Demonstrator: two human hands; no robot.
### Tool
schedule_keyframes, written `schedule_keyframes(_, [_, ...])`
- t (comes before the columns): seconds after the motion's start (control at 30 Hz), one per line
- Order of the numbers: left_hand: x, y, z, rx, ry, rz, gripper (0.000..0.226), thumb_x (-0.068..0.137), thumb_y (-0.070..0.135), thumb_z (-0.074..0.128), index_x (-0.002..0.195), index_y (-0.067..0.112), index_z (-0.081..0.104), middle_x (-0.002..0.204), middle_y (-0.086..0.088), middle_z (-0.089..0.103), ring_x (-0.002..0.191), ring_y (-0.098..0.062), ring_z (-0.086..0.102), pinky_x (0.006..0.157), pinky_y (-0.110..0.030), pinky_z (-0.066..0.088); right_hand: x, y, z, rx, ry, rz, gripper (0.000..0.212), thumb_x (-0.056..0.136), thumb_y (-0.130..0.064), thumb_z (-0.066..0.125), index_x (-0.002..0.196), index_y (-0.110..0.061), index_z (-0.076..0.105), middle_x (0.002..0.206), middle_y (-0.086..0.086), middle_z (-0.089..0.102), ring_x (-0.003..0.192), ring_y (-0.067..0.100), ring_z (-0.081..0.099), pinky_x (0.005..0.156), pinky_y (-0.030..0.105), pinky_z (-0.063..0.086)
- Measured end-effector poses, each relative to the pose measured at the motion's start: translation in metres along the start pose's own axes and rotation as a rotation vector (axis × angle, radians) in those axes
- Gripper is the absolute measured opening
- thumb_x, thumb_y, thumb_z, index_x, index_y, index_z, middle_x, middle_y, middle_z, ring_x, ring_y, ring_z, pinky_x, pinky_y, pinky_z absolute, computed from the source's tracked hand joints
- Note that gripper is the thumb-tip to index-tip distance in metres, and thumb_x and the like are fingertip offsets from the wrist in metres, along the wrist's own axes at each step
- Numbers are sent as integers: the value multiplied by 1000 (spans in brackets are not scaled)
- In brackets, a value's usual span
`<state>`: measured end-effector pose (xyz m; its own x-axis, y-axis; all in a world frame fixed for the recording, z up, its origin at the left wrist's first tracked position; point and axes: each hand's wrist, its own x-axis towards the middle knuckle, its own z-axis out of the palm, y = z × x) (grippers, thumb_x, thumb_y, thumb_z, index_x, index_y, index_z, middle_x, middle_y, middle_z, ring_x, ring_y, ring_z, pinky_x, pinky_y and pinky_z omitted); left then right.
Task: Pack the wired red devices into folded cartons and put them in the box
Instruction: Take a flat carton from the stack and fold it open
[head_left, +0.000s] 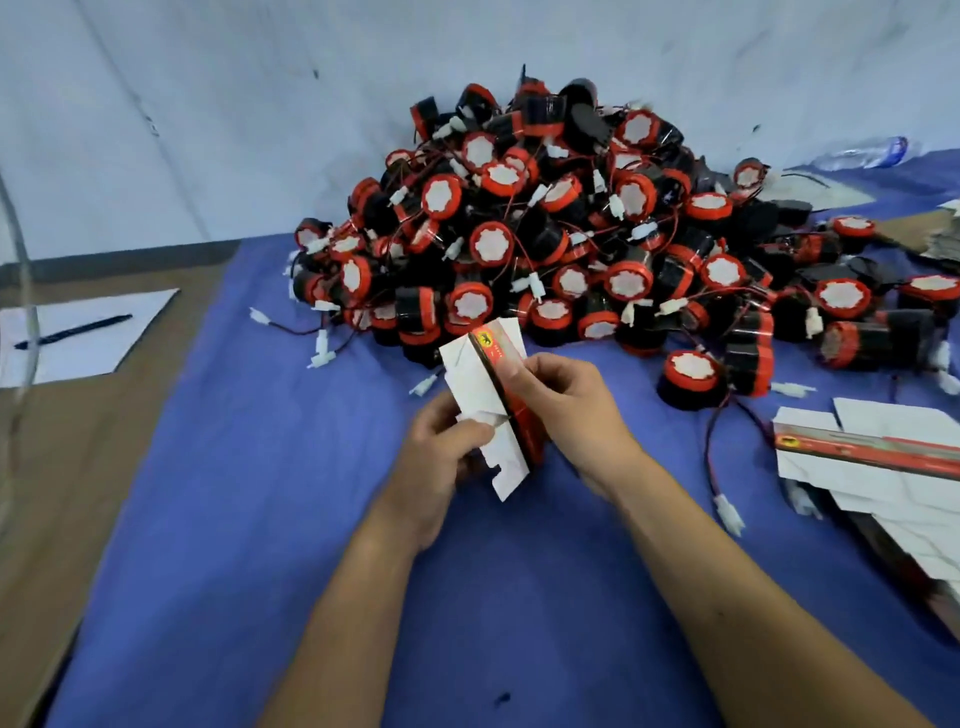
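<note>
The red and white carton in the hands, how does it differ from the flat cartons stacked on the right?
The red and white carton in the hands is held up off the blue cloth, gripped by the left hand and right hand, and partly folded. The flat stacked cartons lie untouched and unfolded on the cloth. Both show white insides and a red printed panel.

Two forearms are being shown bare from the lower edge of the head view up to the wrists; no sleeves, gloves, watch or rings are being worn on the parts that are visible. The left hand (441, 452) and the right hand (563, 410) are both being seen uncovered, with short, unpainted fingernails being displayed on the thumbs.
</note>
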<state>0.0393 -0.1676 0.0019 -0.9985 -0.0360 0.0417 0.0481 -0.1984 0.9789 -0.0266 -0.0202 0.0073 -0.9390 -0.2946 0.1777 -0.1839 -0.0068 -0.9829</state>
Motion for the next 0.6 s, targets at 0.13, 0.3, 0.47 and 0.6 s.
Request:
schedule_keyframes(0.13, [6, 1, 0, 21, -3, 16, 37, 83, 26, 73, 119, 31, 76, 114, -5, 77, 103, -24, 74, 84, -40, 62, -4, -6, -4, 191, -37, 42, 36, 88, -44, 72, 93, -8, 77, 91, 13, 77, 82, 20, 69, 72, 32, 55])
schedule_keyframes(0.3, [8, 1, 3, 8, 52, -9, 31, 93, 28, 66, 123, 27, 75, 117, -6, 77, 102, -20, 75, 77, -28, 59, -8, -12, -3, 278, -76, 50, 57, 82, -51, 72, 97, 4, 72, 95, 28, 71, 89, 28, 62, 84, 45, 45])
schedule_keyframes(0.47, [7, 6, 5, -51, 137, -10, 40, 87, 41, 64, 117, 18, 76, 112, -10, 77, 102, -24, 74, 75, -30, 60, -13, -18, -3, 424, -189, 113, 50, 80, -50, 72, 97, -3, 77, 99, 23, 71, 95, 39, 62, 88, 53, 42])
schedule_keyframes(0.6, [2, 6, -2, -131, -73, -46, 40, 77, 38, 74, 115, 29, 78, 118, -3, 75, 110, -18, 71, 86, -28, 59, -16, -20, 1, 438, -202, 131, 51, 79, -45, 75, 102, 0, 73, 98, 25, 68, 93, 41, 58, 84, 54, 39])
